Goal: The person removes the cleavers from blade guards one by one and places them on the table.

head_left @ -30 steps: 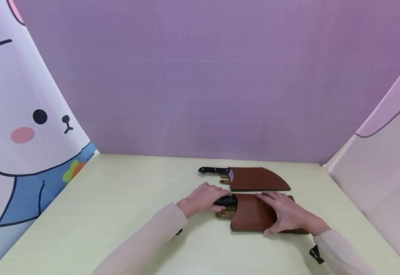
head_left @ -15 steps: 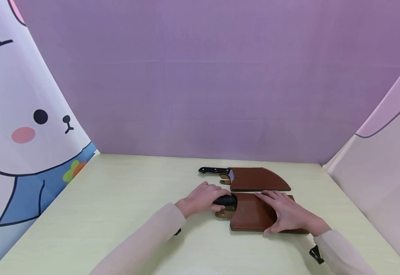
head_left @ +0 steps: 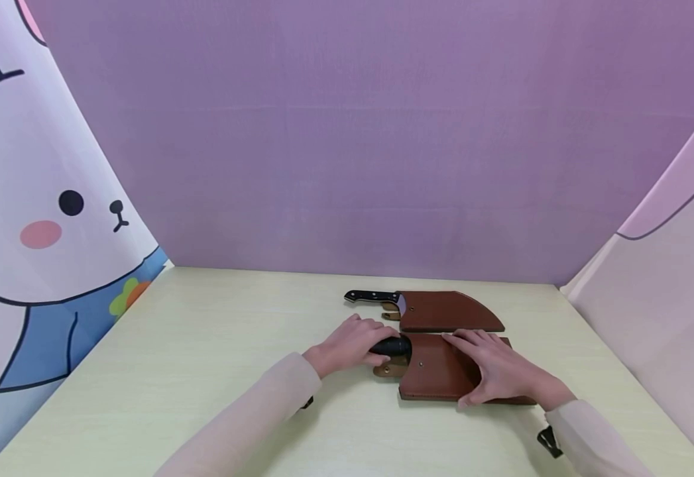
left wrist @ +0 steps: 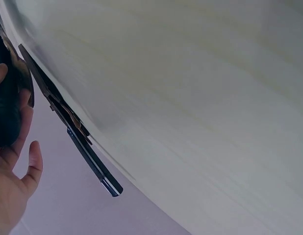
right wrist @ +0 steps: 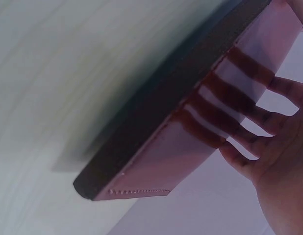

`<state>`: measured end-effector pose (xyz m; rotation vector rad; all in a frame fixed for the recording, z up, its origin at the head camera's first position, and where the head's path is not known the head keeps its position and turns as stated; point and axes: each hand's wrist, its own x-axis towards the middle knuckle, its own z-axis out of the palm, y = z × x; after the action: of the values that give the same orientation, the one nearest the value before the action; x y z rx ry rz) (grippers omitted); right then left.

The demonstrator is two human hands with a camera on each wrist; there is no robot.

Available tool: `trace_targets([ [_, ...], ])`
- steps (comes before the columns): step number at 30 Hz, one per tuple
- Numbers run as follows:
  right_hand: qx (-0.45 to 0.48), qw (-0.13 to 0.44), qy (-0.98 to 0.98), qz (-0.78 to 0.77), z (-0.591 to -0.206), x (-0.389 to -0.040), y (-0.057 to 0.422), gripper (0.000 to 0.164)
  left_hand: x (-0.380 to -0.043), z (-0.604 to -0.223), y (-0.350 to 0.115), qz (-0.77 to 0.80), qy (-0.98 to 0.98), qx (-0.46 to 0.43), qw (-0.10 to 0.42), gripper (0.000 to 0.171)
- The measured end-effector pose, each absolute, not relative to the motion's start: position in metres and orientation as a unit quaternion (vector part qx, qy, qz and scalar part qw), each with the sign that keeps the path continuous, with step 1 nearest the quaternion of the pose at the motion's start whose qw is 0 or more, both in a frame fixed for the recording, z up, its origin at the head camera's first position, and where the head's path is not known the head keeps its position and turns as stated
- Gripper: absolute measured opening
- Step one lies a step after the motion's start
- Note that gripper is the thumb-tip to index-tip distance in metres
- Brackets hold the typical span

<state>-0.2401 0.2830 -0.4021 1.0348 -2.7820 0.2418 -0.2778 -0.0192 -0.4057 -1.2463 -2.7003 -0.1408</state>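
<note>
A purple backdrop fills the upper middle of the frame in the head view. Below it spreads a pale table, and at the left edge stands a panel printed with a cartoon animal. In the lower right of centre lies the nearer brown sheath, flat on the table. The right hand rests across its right part, fingers spread and touching the upper side, thumb at the lower edge. Just above in the frame lies the farther brown sheath, with a curved right end. The left hand has its fingers closed around a thick black handle, at the left end of the nearer sheath. The smaller riveted handle sticks out leftward from the farther sheath. A small tan strap lies under the gripped handle.
</note>
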Motion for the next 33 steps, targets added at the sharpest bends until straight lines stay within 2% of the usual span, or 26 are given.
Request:
trace_targets([
  [33,0.343,0.084,-0.933,0.072,-0.4003,-0.2385,0.2826,0.109,-0.2768,-0.4028,-0.0294,-0.062,-0.899,-0.423,0.094,0.043],
])
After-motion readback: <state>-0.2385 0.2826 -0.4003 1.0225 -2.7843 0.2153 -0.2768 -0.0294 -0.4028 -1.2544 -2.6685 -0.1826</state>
